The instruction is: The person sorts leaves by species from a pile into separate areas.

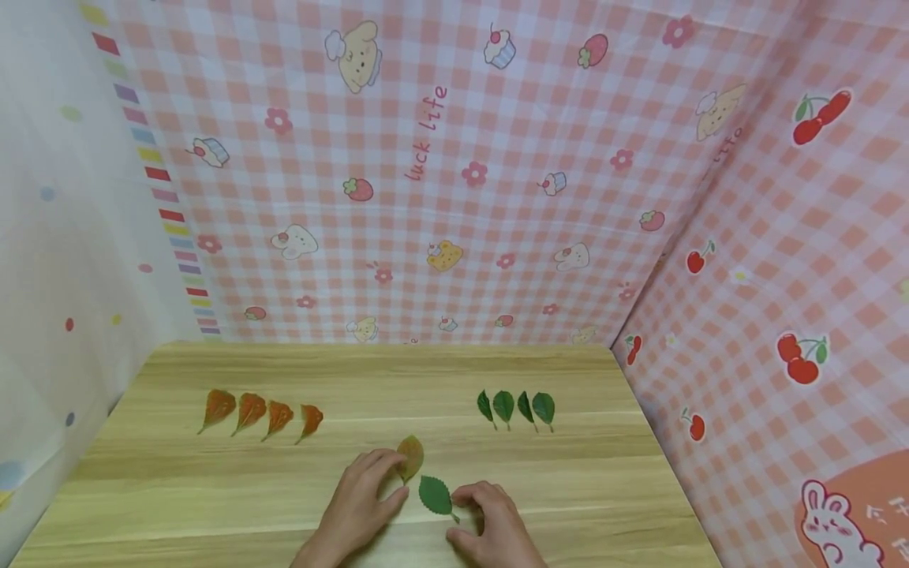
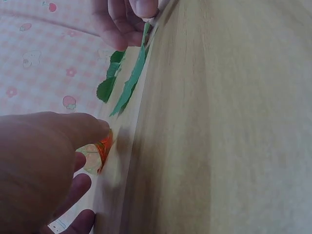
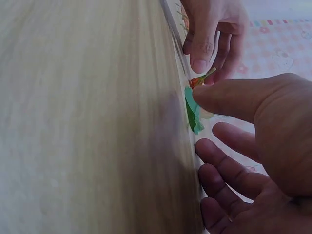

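Note:
A yellow-brown leaf (image 1: 412,456) lies on the wooden table, its left edge overlapped by the index fingertip of my left hand (image 1: 365,493). The left thumb stands apart, just below the leaf's stem. Beside it lies a toothed green leaf (image 1: 435,495), its stem toward my right hand (image 1: 493,525). The right index fingertip is right at this leaf's edge, and the thumb is spread away from it, with the stem between them. From the left wrist, the green leaf (image 2: 131,80) appears edge-on below the right hand (image 2: 124,22). In the right wrist view, the right thumb partly covers it.
Several orange-brown leaves (image 1: 250,412) lie in a row at the table's back left. Several dark green leaves (image 1: 503,405) form another row at back right. Pink checked cloth (image 1: 454,213) hangs behind the wooden table (image 1: 177,505) and along its right side; pale dotted cloth (image 1: 78,260) hangs left.

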Demonstrator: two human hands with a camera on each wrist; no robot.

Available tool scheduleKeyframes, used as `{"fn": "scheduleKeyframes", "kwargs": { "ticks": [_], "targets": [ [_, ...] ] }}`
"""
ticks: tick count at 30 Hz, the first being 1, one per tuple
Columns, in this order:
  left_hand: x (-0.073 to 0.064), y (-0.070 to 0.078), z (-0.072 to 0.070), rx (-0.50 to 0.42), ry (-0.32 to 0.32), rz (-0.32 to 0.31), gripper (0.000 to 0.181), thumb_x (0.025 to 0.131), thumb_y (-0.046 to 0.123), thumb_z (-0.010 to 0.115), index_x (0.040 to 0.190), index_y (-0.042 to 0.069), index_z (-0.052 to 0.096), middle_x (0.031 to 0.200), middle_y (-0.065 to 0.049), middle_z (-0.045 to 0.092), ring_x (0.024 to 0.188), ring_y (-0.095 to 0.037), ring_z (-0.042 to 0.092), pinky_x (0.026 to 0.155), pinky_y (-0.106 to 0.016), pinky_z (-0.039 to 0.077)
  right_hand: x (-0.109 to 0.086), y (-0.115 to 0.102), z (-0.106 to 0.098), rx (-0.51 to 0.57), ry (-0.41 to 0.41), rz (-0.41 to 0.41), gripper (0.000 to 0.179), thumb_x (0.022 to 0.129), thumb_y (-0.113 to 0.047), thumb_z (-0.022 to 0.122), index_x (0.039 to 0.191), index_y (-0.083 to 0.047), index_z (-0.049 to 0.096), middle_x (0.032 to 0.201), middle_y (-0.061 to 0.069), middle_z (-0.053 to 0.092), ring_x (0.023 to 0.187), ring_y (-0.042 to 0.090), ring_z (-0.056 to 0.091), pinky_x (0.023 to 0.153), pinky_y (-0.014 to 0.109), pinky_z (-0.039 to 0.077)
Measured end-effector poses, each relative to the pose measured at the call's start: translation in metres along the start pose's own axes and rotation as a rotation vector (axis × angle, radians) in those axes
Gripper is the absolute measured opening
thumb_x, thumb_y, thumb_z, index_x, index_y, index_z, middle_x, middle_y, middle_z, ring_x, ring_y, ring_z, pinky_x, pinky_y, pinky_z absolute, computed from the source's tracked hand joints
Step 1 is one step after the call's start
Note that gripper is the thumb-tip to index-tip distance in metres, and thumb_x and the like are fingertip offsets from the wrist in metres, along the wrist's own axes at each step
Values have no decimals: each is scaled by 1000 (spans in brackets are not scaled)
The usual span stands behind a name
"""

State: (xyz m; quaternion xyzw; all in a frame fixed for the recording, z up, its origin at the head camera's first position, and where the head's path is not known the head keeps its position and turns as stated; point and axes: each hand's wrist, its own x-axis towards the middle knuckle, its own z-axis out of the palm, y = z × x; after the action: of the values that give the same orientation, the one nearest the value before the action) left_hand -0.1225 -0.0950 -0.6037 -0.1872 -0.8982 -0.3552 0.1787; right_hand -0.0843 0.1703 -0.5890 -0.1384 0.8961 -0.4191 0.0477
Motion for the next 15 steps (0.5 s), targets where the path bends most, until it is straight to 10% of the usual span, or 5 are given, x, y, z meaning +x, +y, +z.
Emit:
{"fn": "scheduleKeyframes", "kwargs": {
  "ticks": [15],
  "targets": [
    [4, 0, 4, 13, 6, 12, 44, 77, 5, 101, 116, 10, 82, 112, -3, 84, 104, -19, 78, 92, -42, 65, 3, 5, 6, -14, 36, -81, 19, 92, -13, 94, 103, -21, 80, 93, -13, 73, 93, 0, 57, 92, 30, 44]
  ]
}}
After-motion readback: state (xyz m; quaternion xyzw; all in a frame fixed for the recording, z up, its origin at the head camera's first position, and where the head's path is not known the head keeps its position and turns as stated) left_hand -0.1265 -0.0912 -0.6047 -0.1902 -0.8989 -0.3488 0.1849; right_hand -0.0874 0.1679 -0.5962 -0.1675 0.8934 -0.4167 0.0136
